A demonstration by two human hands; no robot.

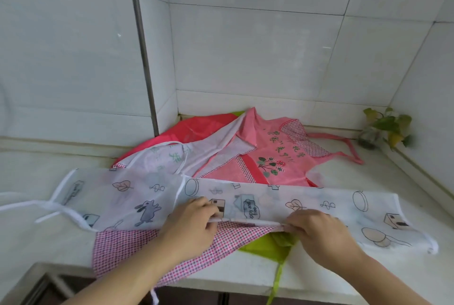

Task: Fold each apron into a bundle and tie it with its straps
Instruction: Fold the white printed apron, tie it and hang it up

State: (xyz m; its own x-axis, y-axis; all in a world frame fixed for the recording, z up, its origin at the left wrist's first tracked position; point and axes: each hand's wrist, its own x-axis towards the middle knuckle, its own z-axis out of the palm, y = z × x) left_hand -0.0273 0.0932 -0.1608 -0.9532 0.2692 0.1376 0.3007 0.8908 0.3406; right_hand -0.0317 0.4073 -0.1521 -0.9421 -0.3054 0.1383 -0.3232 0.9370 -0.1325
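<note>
A white apron (137, 196) printed with rabbits, leaves and houses lies folded lengthwise across the counter. My left hand (196, 221) pinches its near folded edge at the middle. My right hand (319, 228) pinches the same edge further right. Its white straps (46, 208) trail off to the left. Under it lie a pink checked apron (127, 248) and a green apron (267, 248). Behind them a pink apron (272, 157) with a plant print and a red apron (186, 127) are heaped in the corner.
The pale stone counter (319, 277) ends at a front edge just below my arms. Tiled walls close the back and right. A metal pipe (145, 58) runs up the wall. A small potted plant (383, 127) stands at the back right.
</note>
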